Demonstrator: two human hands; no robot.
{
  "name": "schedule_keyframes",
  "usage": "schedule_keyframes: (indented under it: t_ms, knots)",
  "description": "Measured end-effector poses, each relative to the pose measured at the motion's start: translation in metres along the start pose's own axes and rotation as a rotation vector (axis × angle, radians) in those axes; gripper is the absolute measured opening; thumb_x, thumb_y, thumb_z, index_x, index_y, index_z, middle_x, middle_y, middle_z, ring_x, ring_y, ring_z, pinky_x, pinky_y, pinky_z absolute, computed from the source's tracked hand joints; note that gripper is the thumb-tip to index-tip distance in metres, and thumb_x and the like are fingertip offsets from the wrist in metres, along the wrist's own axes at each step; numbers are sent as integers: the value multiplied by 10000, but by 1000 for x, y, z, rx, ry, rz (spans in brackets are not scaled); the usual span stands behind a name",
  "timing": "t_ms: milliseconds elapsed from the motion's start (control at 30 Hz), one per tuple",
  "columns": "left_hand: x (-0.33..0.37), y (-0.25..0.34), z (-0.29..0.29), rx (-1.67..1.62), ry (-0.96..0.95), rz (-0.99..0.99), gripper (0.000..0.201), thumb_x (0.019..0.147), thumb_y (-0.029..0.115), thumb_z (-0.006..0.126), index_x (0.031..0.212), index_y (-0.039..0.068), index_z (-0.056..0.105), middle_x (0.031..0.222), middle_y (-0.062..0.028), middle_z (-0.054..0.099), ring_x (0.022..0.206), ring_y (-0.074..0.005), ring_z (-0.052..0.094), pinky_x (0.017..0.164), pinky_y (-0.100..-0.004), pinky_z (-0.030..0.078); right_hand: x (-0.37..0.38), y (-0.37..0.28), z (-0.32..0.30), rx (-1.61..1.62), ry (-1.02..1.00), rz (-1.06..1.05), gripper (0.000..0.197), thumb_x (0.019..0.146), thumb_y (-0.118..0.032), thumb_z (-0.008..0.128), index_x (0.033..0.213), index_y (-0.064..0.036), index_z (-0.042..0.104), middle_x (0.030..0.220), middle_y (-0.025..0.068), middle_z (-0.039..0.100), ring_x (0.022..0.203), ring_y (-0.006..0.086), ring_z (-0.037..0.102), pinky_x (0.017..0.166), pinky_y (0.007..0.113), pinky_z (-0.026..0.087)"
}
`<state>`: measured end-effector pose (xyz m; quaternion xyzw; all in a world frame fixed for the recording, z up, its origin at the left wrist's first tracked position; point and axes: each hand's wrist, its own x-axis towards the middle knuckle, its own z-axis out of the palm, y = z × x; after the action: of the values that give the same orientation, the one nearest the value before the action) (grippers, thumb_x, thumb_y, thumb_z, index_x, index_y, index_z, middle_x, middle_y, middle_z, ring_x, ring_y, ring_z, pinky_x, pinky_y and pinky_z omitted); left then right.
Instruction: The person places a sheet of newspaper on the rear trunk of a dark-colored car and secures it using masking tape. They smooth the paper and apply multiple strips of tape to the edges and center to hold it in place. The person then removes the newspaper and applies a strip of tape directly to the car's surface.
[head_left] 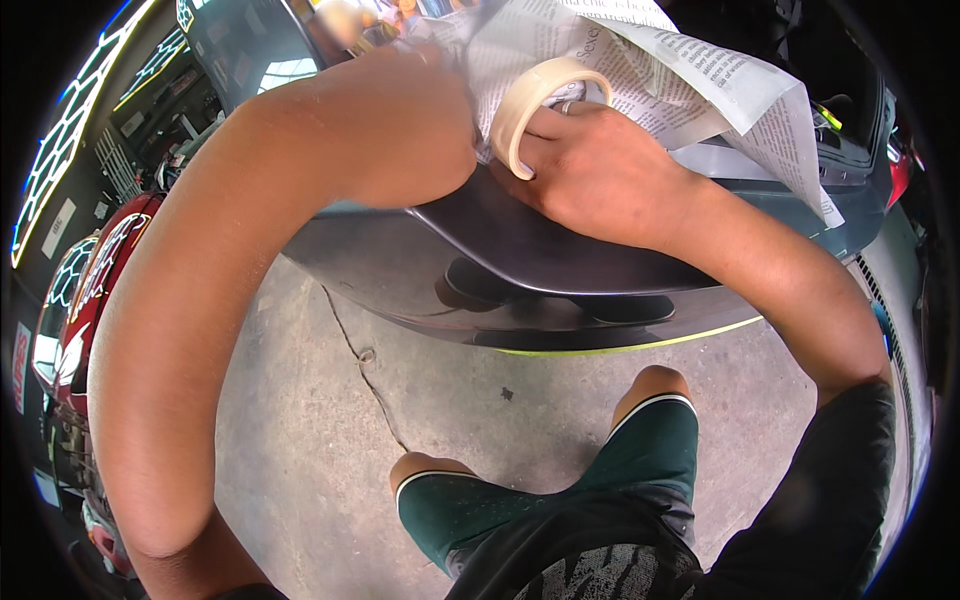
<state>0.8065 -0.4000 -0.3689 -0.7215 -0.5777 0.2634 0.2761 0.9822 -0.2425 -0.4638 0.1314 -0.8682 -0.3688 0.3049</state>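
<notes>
My right hand [605,165] is closed on a roll of cream masking tape [515,110], with its fingers hooked through the ring. The hand rests at the upper edge of a glossy dark car bumper [520,240]. Beside it, close to the tape, my left hand [425,130] reaches over the same edge; its fingers are hidden and partly smeared. Sheets of newspaper [690,90] are spread over the car part just beyond both hands, creased, with a loose corner hanging down at the right. Whatever the left fingers touch cannot be made out.
Below the bumper lies a concrete floor [300,400], with a thin cord [362,362] running across it toward my left knee. A red car [105,260] stands at the far left. A drain grate [880,300] runs along the right.
</notes>
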Motion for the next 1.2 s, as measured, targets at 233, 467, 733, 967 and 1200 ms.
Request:
schedule_keyframes:
  t_ms: [233, 467, 733, 967, 1200]
  knots:
    - [-10, 5, -5, 41, -11, -4, 289, 985, 195, 619, 836, 39, 813, 959, -133, 755, 1066, -330, 642, 995, -477, 550, 8, -1, -3, 6, -18, -24, 130, 807, -202, 755, 829, -117, 852, 1161, -22, 764, 1192, 192, 662, 809, 329, 616]
    - [1, 3, 1, 41, 11, 12, 246, 1018, 205, 600, 969, 41, 776, 978, -153, 758, 1036, -361, 669, 950, -499, 558, 9, -2, -7, -124, -65, -36, 155, 809, -222, 749, 844, -129, 868, 1157, -23, 766, 1193, 185, 658, 823, 311, 604]
    - [-5, 6, -6, 92, -14, 66, 275, 1007, 213, 615, 892, 80, 827, 1000, -148, 762, 1012, -344, 681, 880, -470, 576, -3, 8, -21, -117, -89, -73, 173, 855, -226, 741, 926, -137, 871, 1152, -12, 751, 1146, 180, 679, 771, 326, 597]
    - [1, 8, 1, 96, -11, -5, 299, 1009, 211, 625, 1068, 186, 918, 999, -88, 775, 1111, -309, 656, 897, -449, 565, -27, 15, -27, 49, 13, 36, 251, 840, -187, 774, 1069, -115, 848, 1064, 13, 721, 1052, 186, 710, 739, 344, 608]
    - [1, 16, 6, 110, 65, -7, 281, 1025, 248, 656, 1103, 186, 918, 1045, -39, 802, 1138, -271, 656, 912, -410, 558, -27, 16, -27, -10, -15, -18, 189, 808, -194, 777, 961, -116, 855, 1088, 13, 733, 1055, 191, 709, 761, 344, 610]
